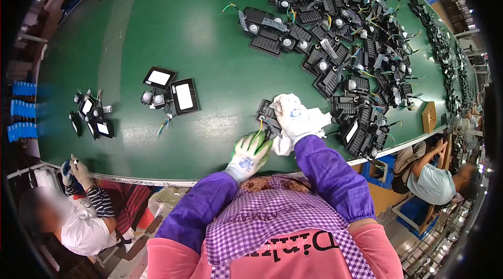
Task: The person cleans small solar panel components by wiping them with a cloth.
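Observation:
A small black floodlight (265, 109) with a finned back lies on the green table in front of me, its wires toward my body. My left hand (248, 155), in a white glove with green fingertips, closes on the near end of the floodlight by the wires. My right hand (291, 115), in a white glove, is closed on a white cloth (316, 120) and presses it against the floodlight's right side. Part of the floodlight is hidden under this hand and the cloth. More cloth hangs between the two hands.
A large heap of black floodlights with sensors (352, 85) covers the right of the table (173, 27). Two floodlights (183, 96) lie face up to the left, and a small group (94, 114) farther left. A brown box (429, 117) stands far right. Co-workers sit at both sides.

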Demonstrator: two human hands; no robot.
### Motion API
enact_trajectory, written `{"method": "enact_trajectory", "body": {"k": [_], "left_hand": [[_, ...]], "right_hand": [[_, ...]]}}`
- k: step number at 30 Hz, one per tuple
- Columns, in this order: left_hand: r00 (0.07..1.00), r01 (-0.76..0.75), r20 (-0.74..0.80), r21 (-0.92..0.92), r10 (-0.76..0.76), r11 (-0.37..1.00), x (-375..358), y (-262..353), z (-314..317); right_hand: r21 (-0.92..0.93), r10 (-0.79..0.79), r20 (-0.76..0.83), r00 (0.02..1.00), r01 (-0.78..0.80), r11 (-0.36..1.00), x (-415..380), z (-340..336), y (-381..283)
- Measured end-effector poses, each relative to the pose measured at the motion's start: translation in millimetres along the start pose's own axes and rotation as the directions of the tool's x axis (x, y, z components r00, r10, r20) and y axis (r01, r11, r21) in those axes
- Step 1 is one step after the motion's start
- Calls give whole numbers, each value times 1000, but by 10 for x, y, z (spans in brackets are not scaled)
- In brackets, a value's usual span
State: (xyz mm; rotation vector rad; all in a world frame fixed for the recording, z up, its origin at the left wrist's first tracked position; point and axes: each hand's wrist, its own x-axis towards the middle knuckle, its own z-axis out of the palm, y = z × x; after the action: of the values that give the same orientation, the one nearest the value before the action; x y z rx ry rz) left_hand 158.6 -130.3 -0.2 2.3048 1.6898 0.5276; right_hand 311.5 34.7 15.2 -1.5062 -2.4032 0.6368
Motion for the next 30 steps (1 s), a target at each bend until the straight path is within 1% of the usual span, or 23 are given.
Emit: {"method": "enact_trajectory", "body": {"k": [4, 5, 6, 7, 8, 9, 10, 11, 13, 14, 15, 16, 17, 18, 19, 20, 21, 22, 23, 25, 26, 28, 30], "left_hand": [[999, -53, 2, 68, 53, 996, -119, -9, 17], [997, -43, 73, 72, 38, 996, -59, -6, -7], [989, -32, 145, 79, 20, 996, 1, 10, -18], [976, -10, 219, 94, -10, 996, 49, 17, -60], [953, -11, 303, 113, -24, 994, 161, 45, -163], [936, -95, 349, 122, 47, 988, 252, 17, -86], [913, -84, 406, 82, 44, 993, 349, 40, -109], [888, -78, 456, 35, 54, 996, 458, 72, -176], [839, -111, 534, -13, 101, 994, 721, 254, -652], [826, -37, 559, -70, 70, 997, 877, 354, -875], [936, -156, 272, -248, 223, 956, 816, 254, -638], [970, 9, 218, -487, 111, 873, 931, 250, -795], [980, 149, 197, -692, -14, 706, 1077, 220, -973], [906, 419, 397, -796, -147, 436, 1191, 156, -1178], [767, 635, 609, -766, -203, 103, 1223, 78, -1319], [766, 585, 573, -809, -289, -53, 1114, -108, -1087], [796, 520, 510, -852, -325, -63, 969, -280, -893], [746, 531, 505, -844, -433, -70, 900, -348, -964], [673, 536, 524, -832, -521, -144, 846, -456, -991], [650, 546, 454, -837, -610, -41, 708, -633, -823], [651, 620, 365, -761, -665, 190, 656, -716, -692], [694, 684, 160, -450, -702, 574, 641, -781, -545], [679, 725, 96, -244, -728, 644, 664, -706, -480]], "right_hand": [[-1, -15, 21, 1000, 15, 1000, -1, 27, 42], [2, -19, 25, 999, 19, 1000, 27, 25, 70], [-17, 104, 101, 989, -103, 995, 44, -220, -78], [-37, 216, 180, 960, -213, 976, 34, -638, -384], [-61, 313, 264, 912, -308, 949, 11, -824, -598], [-186, 425, 187, 886, -393, 900, -40, -715, -508], [-174, 431, 124, 894, -408, 896, -91, -582, -293], [-176, 365, -17, 931, -362, 916, -147, -475, -82], [-20, 410, 4, 912, -409, 912, -153, -475, 327], [-25, 380, -32, 924, -381, 924, -164, -526, 441], [-34, 354, -68, 933, -357, 933, -190, -567, 530], [-35, 295, -111, 949, -300, 953, -212, -575, 539], [-69, 317, -7, 949, -316, 946, -234, -610, 531], [-32, 296, -50, 954, -298, 954, -281, -447, 654], [5, 276, -92, 957, -277, 961, -309, -363, 645], [-123, 321, -53, 946, -325, 938, -371, -341, 644], [-203, 576, 84, 813, -552, 809, -308, -655, 197], [-177, 529, -2, 849, -521, 835, -373, -447, 400], [-157, 479, -85, 874, -486, 860, -460, -206, 606], [-279, 394, -253, 883, -457, 845, -529, -88, 596], [-343, 336, -329, 883, -443, 828, -554, -57, 567], [-312, 436, -254, 863, -500, 808, -508, -106, 497], [-287, 498, -184, 848, -531, 798, -473, -217, 365]]}}
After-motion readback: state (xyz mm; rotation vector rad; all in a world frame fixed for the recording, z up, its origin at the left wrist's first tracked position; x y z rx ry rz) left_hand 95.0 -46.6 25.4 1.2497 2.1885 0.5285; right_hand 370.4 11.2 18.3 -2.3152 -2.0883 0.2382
